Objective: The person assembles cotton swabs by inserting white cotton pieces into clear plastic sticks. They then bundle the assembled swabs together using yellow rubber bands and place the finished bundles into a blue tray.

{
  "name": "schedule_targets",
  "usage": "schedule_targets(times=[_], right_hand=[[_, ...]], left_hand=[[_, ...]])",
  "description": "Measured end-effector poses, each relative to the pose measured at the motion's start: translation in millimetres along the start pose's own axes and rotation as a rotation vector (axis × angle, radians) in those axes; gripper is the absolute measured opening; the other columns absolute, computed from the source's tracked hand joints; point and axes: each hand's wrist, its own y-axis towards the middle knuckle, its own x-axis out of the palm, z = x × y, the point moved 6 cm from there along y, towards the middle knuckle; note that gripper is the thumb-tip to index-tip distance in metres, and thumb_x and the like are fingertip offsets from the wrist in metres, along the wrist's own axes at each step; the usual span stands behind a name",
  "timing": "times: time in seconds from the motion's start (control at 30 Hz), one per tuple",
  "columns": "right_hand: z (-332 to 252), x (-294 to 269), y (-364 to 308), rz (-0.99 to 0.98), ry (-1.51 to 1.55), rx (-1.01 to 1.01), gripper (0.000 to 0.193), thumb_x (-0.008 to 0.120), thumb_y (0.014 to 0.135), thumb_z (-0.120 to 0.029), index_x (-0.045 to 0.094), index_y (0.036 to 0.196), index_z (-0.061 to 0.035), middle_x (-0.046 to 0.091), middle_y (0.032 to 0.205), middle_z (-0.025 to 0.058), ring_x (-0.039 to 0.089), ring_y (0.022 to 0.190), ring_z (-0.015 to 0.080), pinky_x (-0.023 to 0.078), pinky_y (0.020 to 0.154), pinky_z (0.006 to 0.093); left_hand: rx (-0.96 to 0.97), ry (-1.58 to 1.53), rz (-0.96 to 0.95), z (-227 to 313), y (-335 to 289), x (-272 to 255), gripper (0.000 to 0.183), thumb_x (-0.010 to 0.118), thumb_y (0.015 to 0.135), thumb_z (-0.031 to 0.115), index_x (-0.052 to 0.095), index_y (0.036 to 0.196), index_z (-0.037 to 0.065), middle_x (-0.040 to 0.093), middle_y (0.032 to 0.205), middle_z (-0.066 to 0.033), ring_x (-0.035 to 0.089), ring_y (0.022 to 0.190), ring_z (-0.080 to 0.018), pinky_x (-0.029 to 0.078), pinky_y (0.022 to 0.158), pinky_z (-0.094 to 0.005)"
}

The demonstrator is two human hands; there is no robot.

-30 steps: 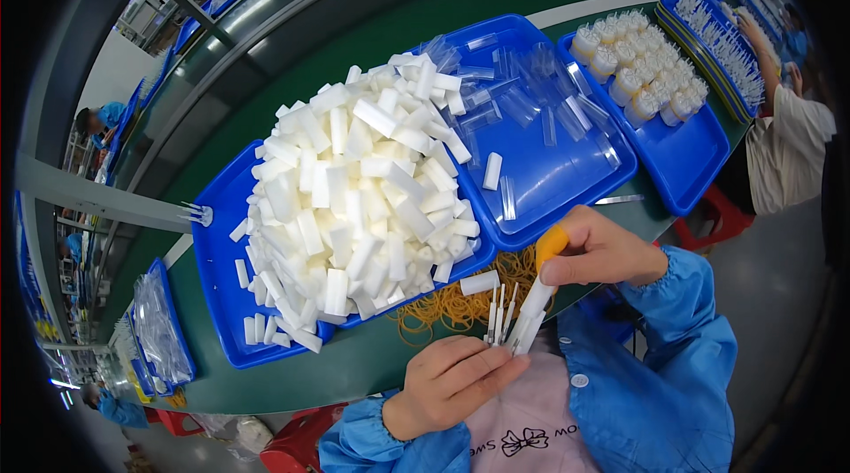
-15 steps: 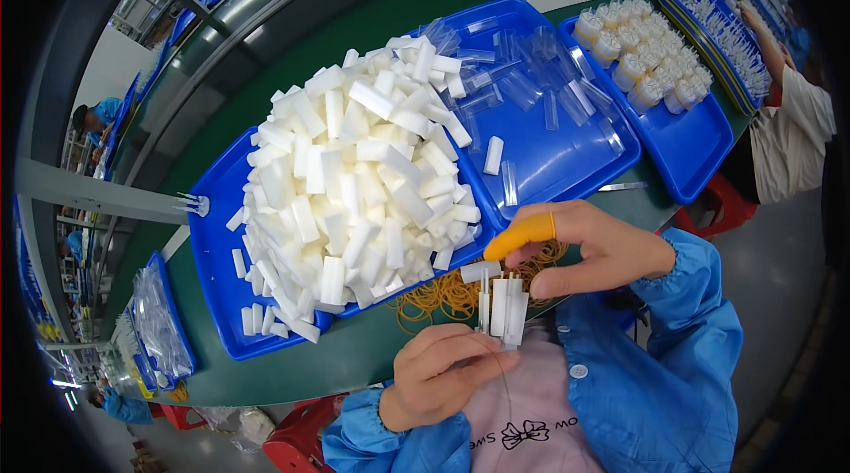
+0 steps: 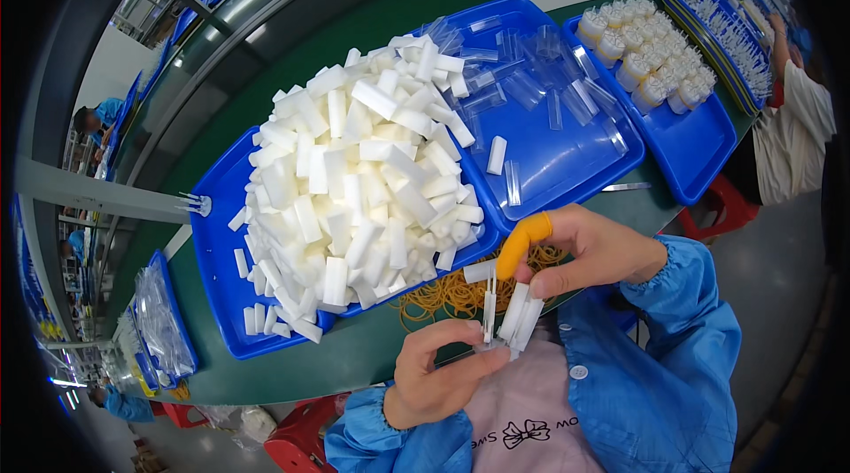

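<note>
My left hand (image 3: 434, 377) pinches the bottom of a small white plastic piece with thin upright prongs (image 3: 489, 307), close to my body. White foam blocks (image 3: 517, 318) stand beside the prongs, tilted to the right, with what looks like clear plastic along them. At their top, my right hand (image 3: 595, 247) closes its thumb and index finger, the index finger wearing a yellow finger cot (image 3: 524, 241). Another white foam block (image 3: 479, 272) lies just behind the prongs. Exactly how the pieces join under my left fingers is hidden.
A blue tray (image 3: 217, 274) carries a large heap of white foam blocks. Clear plastic sleeves lie in another blue tray (image 3: 567, 174). Yellow rubber bands (image 3: 447, 298) are piled before me. Bundled white parts (image 3: 651, 88) fill a tray at right, near a person (image 3: 791, 132).
The foam blocks have tilted away from the prongs, opening a gap. My right fingers have come down onto their top and closed there; my left hand has barely moved.
</note>
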Motion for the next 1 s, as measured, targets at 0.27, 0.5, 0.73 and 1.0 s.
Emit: schedule_targets(times=[0.27, 0.5, 0.73, 1.0], right_hand=[[-3, 11, -6, 0.05, -0.223, -0.281, 0.018, 0.073, 0.08, -0.017, 0.068, 0.093, -0.0064, 0.06, 0.086, 0.0029, 0.053, 0.091, 0.0161, 0.041, 0.081, 0.0278], [-26, -28, 7, 0.34, -0.698, -0.466, 0.016, 0.069, 0.079, -0.013, 0.068, 0.095, -0.0082, 0.061, 0.087, 0.0053, 0.054, 0.087, 0.0207, 0.042, 0.076, 0.0313], [-14, -66, 55, 0.385, -1.498, -0.484, 0.015, 0.067, 0.074, -0.007, 0.069, 0.089, -0.0101, 0.057, 0.096, 0.0045, 0.053, 0.092, 0.025, 0.044, 0.079, 0.0365], [-10, -84, 50, 0.277, -1.442, -0.298, 0.014, 0.069, 0.072, -0.009, 0.067, 0.086, -0.0088, 0.058, 0.097, 0.0061, 0.056, 0.093, 0.0269, 0.045, 0.081, 0.0377]], left_hand=[[-0.109, 0.058, 0.169, 2, 10, -4, 0.028, 0.074, 0.066, -0.005, 0.068, 0.092, 0.0, 0.059, 0.095, -0.0143, 0.064, 0.078, -0.0248, 0.053, 0.07, -0.0306], [-0.323, -0.141, 0.053, -22, 0, -1, 0.023, 0.073, 0.071, -0.002, 0.066, 0.092, 0.0, 0.064, 0.092, -0.0125, 0.063, 0.085, -0.0234, 0.05, 0.07, -0.0291], [-0.42, -0.276, 0.155, -34, -10, -3, 0.022, 0.071, 0.073, -0.005, 0.067, 0.094, 0.0, 0.063, 0.095, -0.0122, 0.061, 0.084, -0.0204, 0.048, 0.074, -0.0284], [-0.457, -0.334, 0.163, -39, -13, 1, 0.019, 0.069, 0.075, -0.007, 0.069, 0.093, -0.001, 0.063, 0.095, -0.0116, 0.06, 0.085, -0.0191, 0.048, 0.073, -0.0272]])
